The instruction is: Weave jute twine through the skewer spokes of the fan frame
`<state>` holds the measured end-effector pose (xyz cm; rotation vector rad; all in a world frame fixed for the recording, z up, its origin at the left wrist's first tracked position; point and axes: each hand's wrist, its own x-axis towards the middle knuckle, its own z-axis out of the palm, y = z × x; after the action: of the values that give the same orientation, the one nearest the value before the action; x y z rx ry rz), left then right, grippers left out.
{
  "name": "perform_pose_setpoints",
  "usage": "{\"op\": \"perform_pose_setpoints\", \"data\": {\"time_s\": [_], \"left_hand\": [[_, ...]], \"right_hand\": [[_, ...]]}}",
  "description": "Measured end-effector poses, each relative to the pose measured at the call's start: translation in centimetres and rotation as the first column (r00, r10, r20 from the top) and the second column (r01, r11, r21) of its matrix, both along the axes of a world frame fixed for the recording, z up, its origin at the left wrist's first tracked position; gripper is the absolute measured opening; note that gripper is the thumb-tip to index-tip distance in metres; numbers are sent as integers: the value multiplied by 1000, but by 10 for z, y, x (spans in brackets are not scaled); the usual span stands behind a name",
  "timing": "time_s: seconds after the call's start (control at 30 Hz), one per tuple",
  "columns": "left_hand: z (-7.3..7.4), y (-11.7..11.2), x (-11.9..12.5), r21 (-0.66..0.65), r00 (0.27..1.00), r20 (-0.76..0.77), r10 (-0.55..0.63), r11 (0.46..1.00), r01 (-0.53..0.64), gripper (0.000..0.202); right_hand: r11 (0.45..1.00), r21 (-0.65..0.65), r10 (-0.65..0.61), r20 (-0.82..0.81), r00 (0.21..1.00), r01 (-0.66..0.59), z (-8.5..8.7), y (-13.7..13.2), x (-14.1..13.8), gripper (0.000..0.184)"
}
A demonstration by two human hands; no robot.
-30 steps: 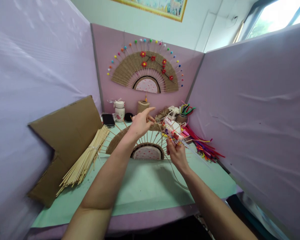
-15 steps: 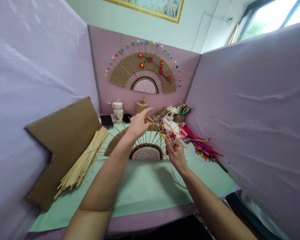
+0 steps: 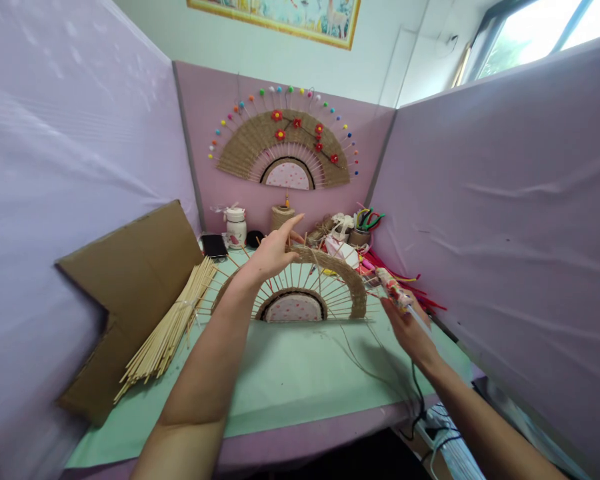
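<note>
A half-woven fan [image 3: 300,283] of bamboo sticks and jute twine lies on the green mat [image 3: 290,380], with a pink patterned half-disc at its base. My left hand [image 3: 273,250] reaches over the fan's top edge, index finger stretched out, thumb and other fingers pinched on the twine band. My right hand [image 3: 407,323] is off to the right of the fan, closed round a patterned glue gun [image 3: 397,293] whose black cord hangs down over the table edge.
A bundle of bamboo sticks [image 3: 173,323] and a brown cardboard sheet [image 3: 125,280] lie at the left. A finished fan [image 3: 285,150] hangs on the back panel. Twine spool [image 3: 281,217], white jar [image 3: 236,227], phone [image 3: 213,245] and coloured pipe cleaners [image 3: 405,283] crowd the back.
My right hand has carried the glue gun away from the fan's middle, out to the right and lower. My left hand has stayed at the fan's top edge.
</note>
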<state>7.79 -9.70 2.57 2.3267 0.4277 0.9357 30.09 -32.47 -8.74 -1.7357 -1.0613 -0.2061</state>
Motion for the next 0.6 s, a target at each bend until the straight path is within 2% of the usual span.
{"op": "perform_pose_setpoints", "data": {"time_s": [0.07,0.1,0.17,0.27,0.33,0.4,0.43,0.47,0.5,0.53,0.57,0.6], "left_hand": [[1,0,-2,2,1000,-4,-17,1000,17,88],[1,0,-3,-2,1000,-1,-24,1000,24,88],[1,0,-3,-18,999,8,-34,999,34,88],[0,0,0,-42,999,25,-27,999,28,87],[-2,0,3,-47,999,35,14,999,-13,85],[-3,-1,5,-30,997,35,73,997,-72,82],[-4,-1,7,-16,995,30,97,995,-97,80],[-5,-1,8,-3,993,27,113,994,-113,79],[-5,-1,9,6,992,24,120,993,-121,79],[-6,-1,10,12,992,25,124,992,-124,78],[-6,-1,10,13,992,28,127,992,-127,77],[-7,-1,11,13,991,33,132,991,-133,77]], "right_hand": [[963,-259,-59,70,996,75,-7,-22,31,49],[921,-383,-42,102,994,78,-12,-32,47,48],[828,-552,-13,159,987,100,-24,-50,73,46],[720,-679,32,239,971,143,-46,-66,100,42],[649,-739,56,285,957,182,-55,-71,108,43],[580,-770,30,347,938,266,-52,-70,107,45],[574,-754,-2,389,921,319,-44,-67,102,45],[595,-718,-34,426,904,361,-33,-62,92,43],[658,-649,-61,459,887,381,-19,-55,79,40],[754,-556,-69,465,883,351,-2,-45,61,36],[848,-463,-36,435,900,258,14,-32,40,32],[917,-383,42,370,928,111,30,-17,17,29]]}}
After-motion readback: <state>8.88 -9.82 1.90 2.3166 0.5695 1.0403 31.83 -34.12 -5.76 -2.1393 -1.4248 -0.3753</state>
